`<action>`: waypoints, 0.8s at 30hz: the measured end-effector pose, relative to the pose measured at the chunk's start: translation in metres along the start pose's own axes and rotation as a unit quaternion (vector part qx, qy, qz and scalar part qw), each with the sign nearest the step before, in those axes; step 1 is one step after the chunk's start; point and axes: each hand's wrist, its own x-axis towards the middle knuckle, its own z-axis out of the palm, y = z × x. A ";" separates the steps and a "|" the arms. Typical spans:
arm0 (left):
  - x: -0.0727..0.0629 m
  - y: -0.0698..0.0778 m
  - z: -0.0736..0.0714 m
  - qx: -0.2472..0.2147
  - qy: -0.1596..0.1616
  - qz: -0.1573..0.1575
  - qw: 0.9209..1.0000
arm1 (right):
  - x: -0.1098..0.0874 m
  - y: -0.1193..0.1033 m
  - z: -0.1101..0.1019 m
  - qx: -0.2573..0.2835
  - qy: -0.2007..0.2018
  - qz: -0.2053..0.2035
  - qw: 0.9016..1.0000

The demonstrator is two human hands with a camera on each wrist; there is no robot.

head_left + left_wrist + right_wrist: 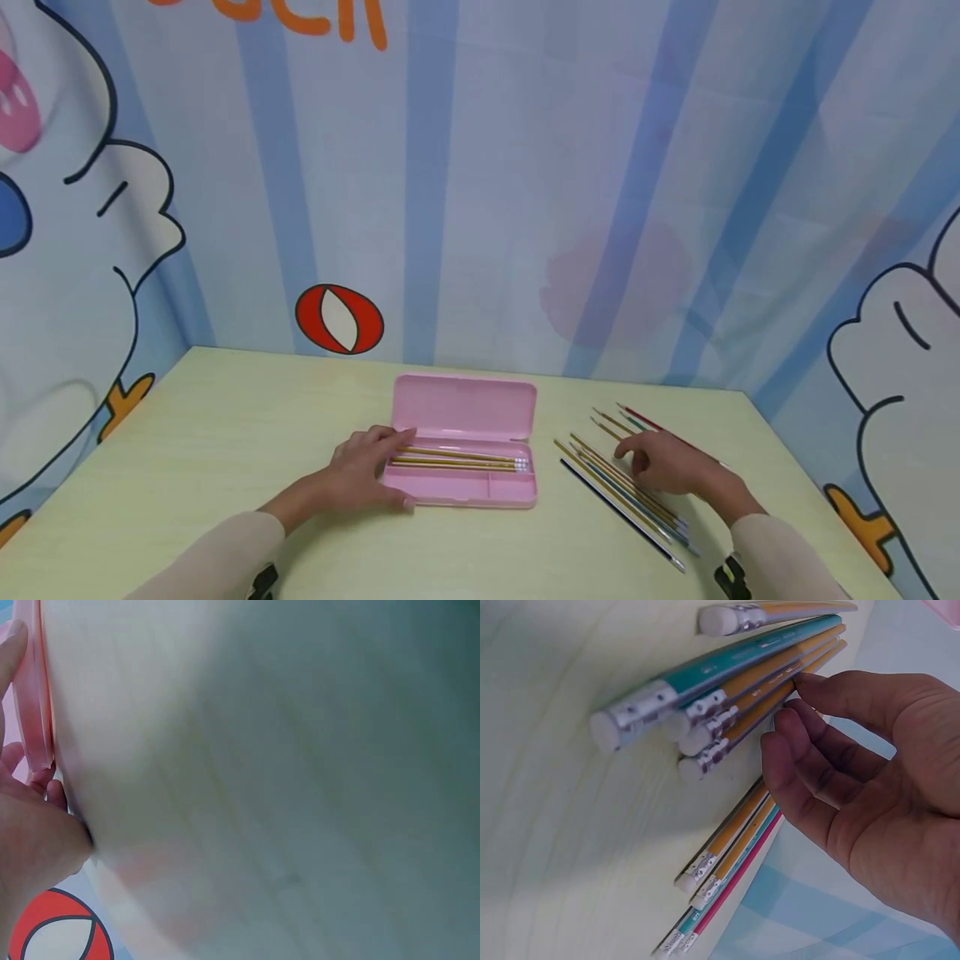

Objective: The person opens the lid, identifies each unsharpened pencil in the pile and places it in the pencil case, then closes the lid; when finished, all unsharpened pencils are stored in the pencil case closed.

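A pink pencil case [465,492] lies with its lid raised at the back, and several yellow pencils [461,461] rest lengthwise inside it. My left hand [363,471] grips its left end, the thumb at the front edge and the fingers over the back. In the left wrist view, fingers hold the case's side wall [36,712]. To the right, my right hand [663,462] is over a loose spread of pencils, its fingers loosely bent. The right wrist view shows the thumb tip right at a yellow pencil [757,712], with a gap between thumb and fingers.
Left of the right hand lie yellow and green pencils and a dark pencil [618,512]. Beyond it are more, including a red pencil [667,431]. The pale table [262,417] ends at a striped cloth backdrop [495,208] with cartoon prints.
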 end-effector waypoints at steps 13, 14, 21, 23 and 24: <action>0.001 -0.001 0.002 -0.001 0.004 0.003 1.000 | -0.002 0.006 0.001 -0.040 0.005 -0.008 0.999; 0.001 -0.001 0.002 -0.001 0.005 0.003 1.000 | -0.002 0.005 0.001 -0.048 0.005 -0.011 0.999; 0.000 -0.001 0.000 0.000 0.005 0.003 1.000 | 0.001 0.002 0.002 -0.090 0.002 -0.016 0.996; 0.000 -0.001 0.000 0.000 0.005 0.004 1.000 | 0.002 0.001 0.003 -0.097 0.001 -0.010 0.995; 0.000 -0.001 0.000 0.001 0.004 0.004 1.000 | 0.003 0.001 0.004 -0.099 0.001 -0.006 0.995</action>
